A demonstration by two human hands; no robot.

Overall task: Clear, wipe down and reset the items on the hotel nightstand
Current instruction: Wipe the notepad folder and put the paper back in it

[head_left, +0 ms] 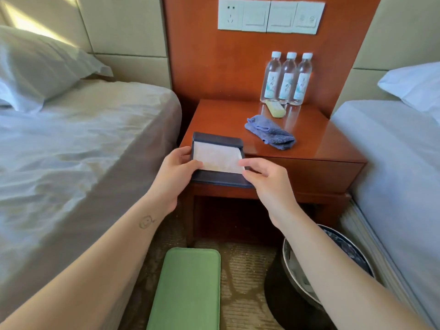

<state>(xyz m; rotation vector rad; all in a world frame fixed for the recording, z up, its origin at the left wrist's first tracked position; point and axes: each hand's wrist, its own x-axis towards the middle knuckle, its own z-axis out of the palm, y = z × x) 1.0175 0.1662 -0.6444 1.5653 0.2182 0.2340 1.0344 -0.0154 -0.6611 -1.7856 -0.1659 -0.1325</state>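
A dark blue tray (217, 139) holding a white paper pad (217, 158) sits at the front left corner of the wooden nightstand (316, 144). My left hand (175, 173) grips the tray's left side, thumb on the pad. My right hand (266, 177) pinches the pad's near right corner. A folded blue cloth (270, 132) lies mid-table. Three water bottles (287, 79) stand in a row at the back, with a pale yellow remote (275, 108) lying in front of them.
Beds flank the nightstand, left (83, 144) and right (392, 151). A green cushion (188, 289) lies on the carpet below. A dark waste bin (309, 282) stands at the lower right, under my right forearm. Wall switches (271, 16) sit above on the wood panel.
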